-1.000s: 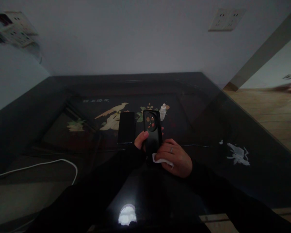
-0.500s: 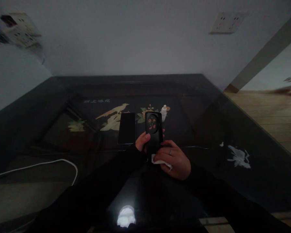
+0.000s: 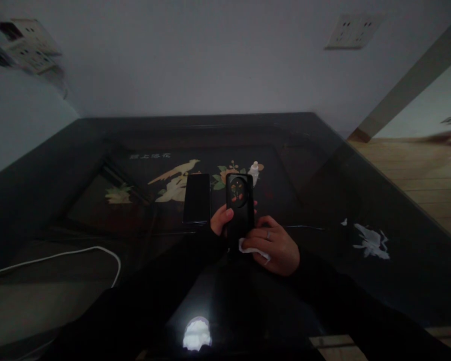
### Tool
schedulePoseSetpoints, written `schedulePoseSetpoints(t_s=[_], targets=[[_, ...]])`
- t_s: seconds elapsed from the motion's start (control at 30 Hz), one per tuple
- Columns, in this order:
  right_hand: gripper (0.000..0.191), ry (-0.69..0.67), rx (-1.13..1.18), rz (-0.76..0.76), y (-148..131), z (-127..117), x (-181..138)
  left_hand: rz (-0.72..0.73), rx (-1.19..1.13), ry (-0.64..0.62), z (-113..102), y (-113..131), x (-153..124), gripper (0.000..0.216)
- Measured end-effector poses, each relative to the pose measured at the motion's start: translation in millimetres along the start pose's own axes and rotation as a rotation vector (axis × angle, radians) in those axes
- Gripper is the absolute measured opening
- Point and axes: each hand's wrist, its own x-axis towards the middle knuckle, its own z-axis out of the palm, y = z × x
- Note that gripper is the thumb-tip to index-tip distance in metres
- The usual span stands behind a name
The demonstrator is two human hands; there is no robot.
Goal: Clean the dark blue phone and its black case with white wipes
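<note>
My left hand (image 3: 221, 219) is closed around a black phone case (image 3: 237, 218), thumb on the case's back and fingertips showing at its far edge. The case stands tilted up over the table. Through the cutouts in its round camera ring, bits of the flower picture show. Between the fingers of my right hand (image 3: 272, 245), which wears a ring, a white tissue (image 3: 255, 250) is pinched. The tissue lies against the lower right part of the case. A black phone (image 3: 196, 198) rests on the table just left of the case.
Behind the case stands a small white bottle (image 3: 254, 173). Torn tissue bits (image 3: 372, 242) lie on the right of the dark glossy table (image 3: 308, 135). A white cable (image 3: 93, 249) curves at the left. Wall sockets (image 3: 355, 31) sit above the table.
My right hand and the tissue have slid slightly to the right along the case. The case has shifted and turned a little, so the pattern in its cutouts looks different.
</note>
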Motion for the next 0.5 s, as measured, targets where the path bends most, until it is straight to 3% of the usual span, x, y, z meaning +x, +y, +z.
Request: schedulePoseSetpoints(t_s=[0.1, 0.33, 0.5], targets=[[0.02, -0.004, -0.008, -0.031, -0.4, -0.8, 0.9, -0.042, -0.012, -0.012, 1.0, 2.3, -1.8, 0.056], [0.022, -0.015, -0.06, -0.067, -1.1, -1.7, 1.2, 0.048, 0.006, 0.005, 0.0, -1.8, 0.6, 0.051], [0.02, -0.003, -0.062, -0.079, -1.3, -1.7, 1.8, 0.017, -0.046, 0.017, -2.0, -5.8, 2.2, 0.051]])
